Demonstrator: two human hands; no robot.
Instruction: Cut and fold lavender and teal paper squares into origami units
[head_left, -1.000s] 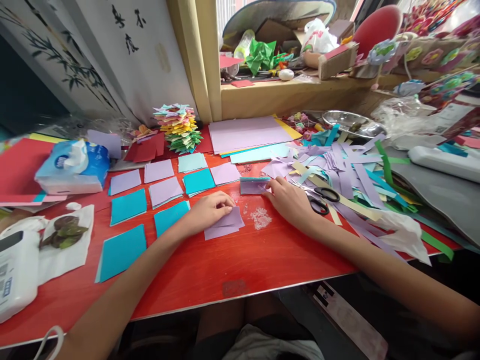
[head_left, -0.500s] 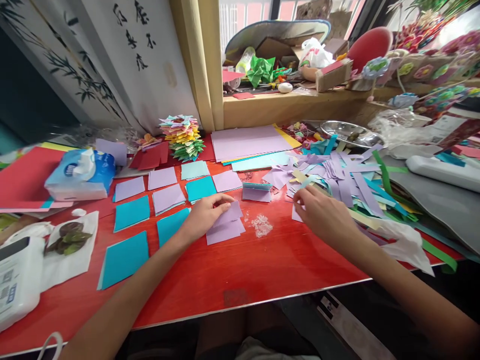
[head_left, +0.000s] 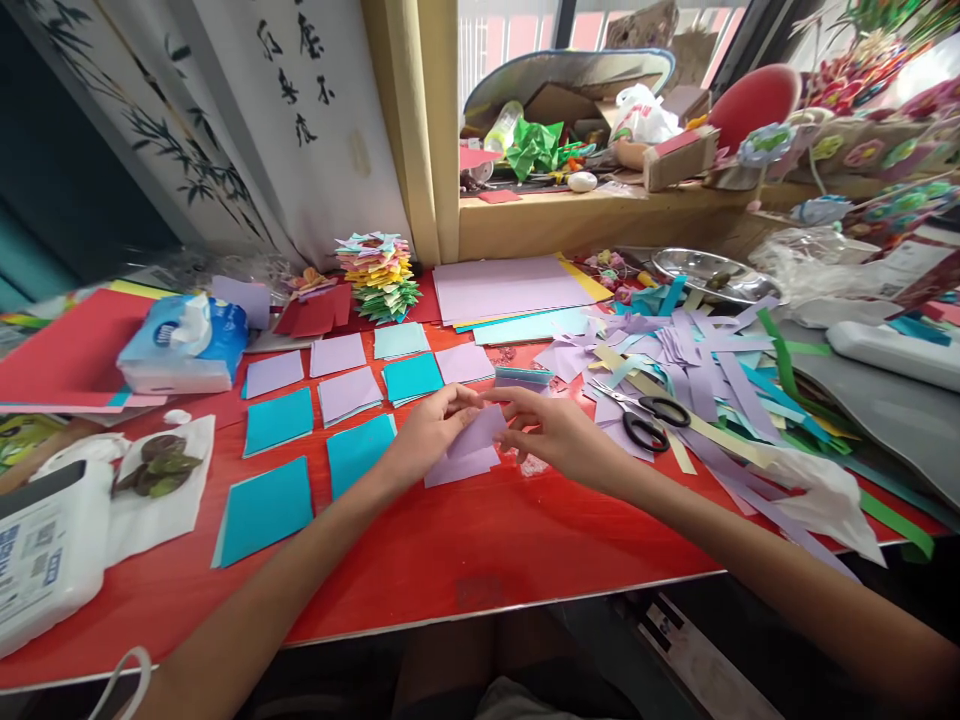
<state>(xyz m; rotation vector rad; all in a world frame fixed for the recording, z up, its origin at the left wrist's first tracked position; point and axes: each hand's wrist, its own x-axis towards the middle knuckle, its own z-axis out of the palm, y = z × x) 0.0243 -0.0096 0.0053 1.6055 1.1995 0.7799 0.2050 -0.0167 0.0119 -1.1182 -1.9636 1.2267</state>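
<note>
The left hand (head_left: 427, 432) pinches a flat, smooth lilac paper piece (head_left: 481, 432) in its fingers, just above the glossy red desk (head_left: 405, 570); the right hand (head_left: 566, 432) hovers at its edge, fingers parted, contact unclear. Stacked teal squares (head_left: 266, 512) lie leftward; black-handled metal scissors (head_left: 627, 402) and tangled paper strips (head_left: 694, 362) crowd the space beyond the right wrist.

Through my feed I see the left arm (head_left: 292, 568) and right arm (head_left: 750, 555) bare and slender, tapering to bare hands, left (head_left: 442, 428) and right (head_left: 559, 438). At the near left, a thin white loop (head_left: 139, 652) shows; whether it's worn, I can't tell. Greyish cloth (head_left: 517, 700) covers part of the shadowed lap.
</note>
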